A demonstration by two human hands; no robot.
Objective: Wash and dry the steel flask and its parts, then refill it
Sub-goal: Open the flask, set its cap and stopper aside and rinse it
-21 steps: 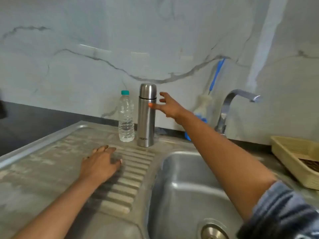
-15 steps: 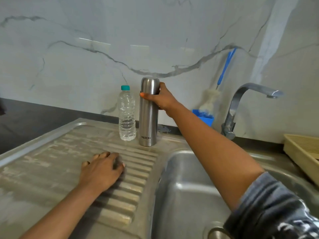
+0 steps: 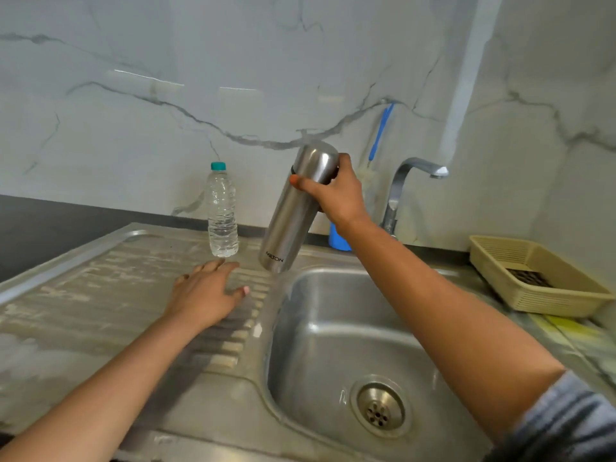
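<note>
One word can be read: "MILTON", in small dark capitals on the flask (image 3: 293, 211). It stands on the brushed steel wall near the flask's lower end, well below the right hand (image 3: 336, 195), which grips the flask near its top. The flask is tilted, its top leaning toward the right hand's side, and the line of letters slants with it. The word lies above and just to the right of the fingertips of the left hand (image 3: 206, 295), apart from them. The letters run across the body, not along its length, and face the camera.
</note>
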